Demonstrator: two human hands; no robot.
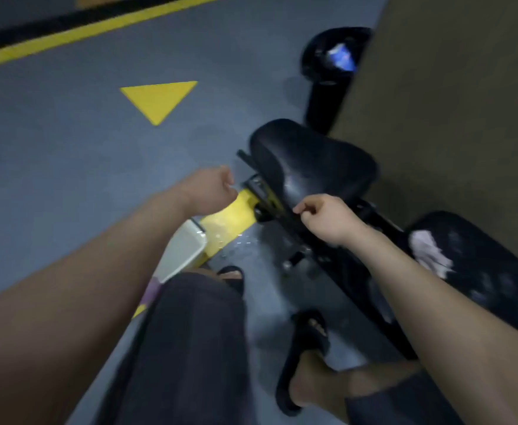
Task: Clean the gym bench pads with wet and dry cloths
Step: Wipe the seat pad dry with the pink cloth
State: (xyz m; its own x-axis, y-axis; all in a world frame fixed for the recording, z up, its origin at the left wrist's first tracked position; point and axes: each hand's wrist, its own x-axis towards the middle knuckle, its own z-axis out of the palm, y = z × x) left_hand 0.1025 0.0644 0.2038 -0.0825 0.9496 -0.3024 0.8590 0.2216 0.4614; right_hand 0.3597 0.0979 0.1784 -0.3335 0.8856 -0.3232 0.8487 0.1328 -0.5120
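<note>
nearest the camera, the person's legs and black slides (305, 348) stand on the grey floor beside the bench, close enough to reach both pads without stepping.

a white basin (184, 253) sits on the floor at the left leg, touching the bench's yellow base beam (230, 216). judged to be the water supply, kept at the left hand. bright specks on the floor just beside it look like splashed water.

a white cloth (429, 253) lies crumpled on the black back pad (493, 271), at right, held by neither hand. pale patches show on that pad. whether the cloth is wet or dry cannot be told.

left hand (211, 190) hovers above the yellow beam, fingers curled into a fist, nothing seen in it.

right hand (322, 216) is at the near edge of the black seat pad (313, 161), fingers curled narrow, thumb against forefinger. whether it pinches the pad edge cannot be told; the frame is blurred.

further off: a yellow floor triangle (159, 98) and a black bin (328, 87) against a brown wall (451, 118).
</note>
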